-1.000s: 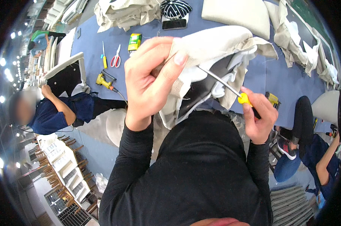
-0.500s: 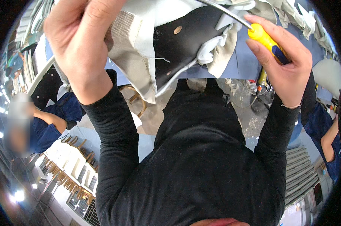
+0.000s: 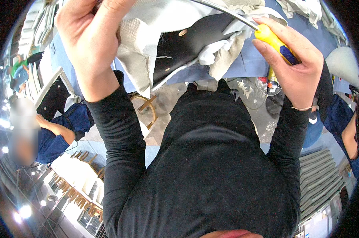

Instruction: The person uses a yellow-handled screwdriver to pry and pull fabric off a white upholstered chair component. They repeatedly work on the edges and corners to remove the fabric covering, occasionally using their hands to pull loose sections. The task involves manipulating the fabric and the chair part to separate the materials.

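My right hand (image 3: 296, 59) is closed around the yellow and blue handle of a screwdriver (image 3: 272, 37). Its long metal shaft runs up and left past the top edge, so the tip is out of view. At upper left, my left hand (image 3: 94, 43) is curled closed at an edge of beige fabric (image 3: 136, 51); its fingertips are cut off or hidden. Between the hands lies a black-faced panel (image 3: 187, 39) with small oval holes. Loose beige cloth and bunched white lining (image 3: 211, 53) ring its edge.
A blue-grey work surface (image 3: 251, 59) carries the panel, with cloth scraps (image 3: 304, 12) at far right. Below its front edge are a round wooden frame (image 3: 147, 111) and a yellow-handled tool (image 3: 272, 77). Co-workers in blue sit at left (image 3: 54, 137) and right (image 3: 340, 127).
The view has shifted slightly, and the panel, fabric and right hand appear a little further left and higher. Both hands keep their grips; the screwdriver still points up and left.
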Motion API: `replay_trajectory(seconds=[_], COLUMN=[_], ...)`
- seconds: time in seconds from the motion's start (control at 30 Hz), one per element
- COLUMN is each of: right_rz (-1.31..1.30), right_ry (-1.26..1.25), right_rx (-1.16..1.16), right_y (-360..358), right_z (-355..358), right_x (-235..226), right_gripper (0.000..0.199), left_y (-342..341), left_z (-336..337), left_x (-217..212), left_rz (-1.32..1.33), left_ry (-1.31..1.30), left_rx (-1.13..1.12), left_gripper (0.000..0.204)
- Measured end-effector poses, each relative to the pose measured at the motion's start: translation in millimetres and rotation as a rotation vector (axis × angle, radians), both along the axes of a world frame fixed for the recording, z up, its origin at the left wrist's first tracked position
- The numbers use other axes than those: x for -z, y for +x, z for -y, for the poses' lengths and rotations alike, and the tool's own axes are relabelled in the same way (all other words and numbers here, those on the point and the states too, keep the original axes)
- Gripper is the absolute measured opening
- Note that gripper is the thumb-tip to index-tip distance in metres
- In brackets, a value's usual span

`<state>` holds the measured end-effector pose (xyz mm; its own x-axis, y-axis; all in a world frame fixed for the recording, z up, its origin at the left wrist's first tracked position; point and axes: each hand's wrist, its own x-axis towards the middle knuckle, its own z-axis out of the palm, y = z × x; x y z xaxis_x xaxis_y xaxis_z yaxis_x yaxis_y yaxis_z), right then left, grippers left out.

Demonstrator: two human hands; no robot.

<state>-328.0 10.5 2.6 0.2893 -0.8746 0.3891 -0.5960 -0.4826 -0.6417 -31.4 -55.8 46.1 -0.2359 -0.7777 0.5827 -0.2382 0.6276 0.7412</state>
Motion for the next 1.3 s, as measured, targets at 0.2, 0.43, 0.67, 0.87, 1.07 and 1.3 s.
replay_trajectory(seconds=[0.2,0.43,0.67,0.87,1.07,1.3], right_rz=[0.069,0.033,0.135,0.123,0.133,0.141], right_ry=[-0.029,0.009,-0.023,0.077,0.108,0.183], right_rx=[-0.011,-0.017,0.010,0.000,0.032,-0.008], right_y=[-13.1,-7.2,8.7,31.6,41.5,45.5], right_z=[-14.1,-33.7,-43.6,-40.2,-27.8,-18.7], right_x=[9.1,11.0,18.6,7.8,16.6,12.9], right_gripper=[0.040,0.041,0.036,0.035,0.035,0.038], left_y=[8.9,28.0,49.5,53.0,55.8,61.8], left_z=[-22.6,-46.0,-45.1,-44.8,-42.1,-44.4], left_x=[3.8,5.4,7.7,10.8,13.2,11.7], left_rz=[0.076,0.063,-0.059,-0.104,-0.115,0.139], left_ry=[0.076,0.059,0.128,0.150,0.174,0.024], left_rx=[-0.190,-0.120,-0.136,-0.179,-0.191,-0.157], left_gripper=[0.027,0.014,0.012,0.012,0.013,0.019])
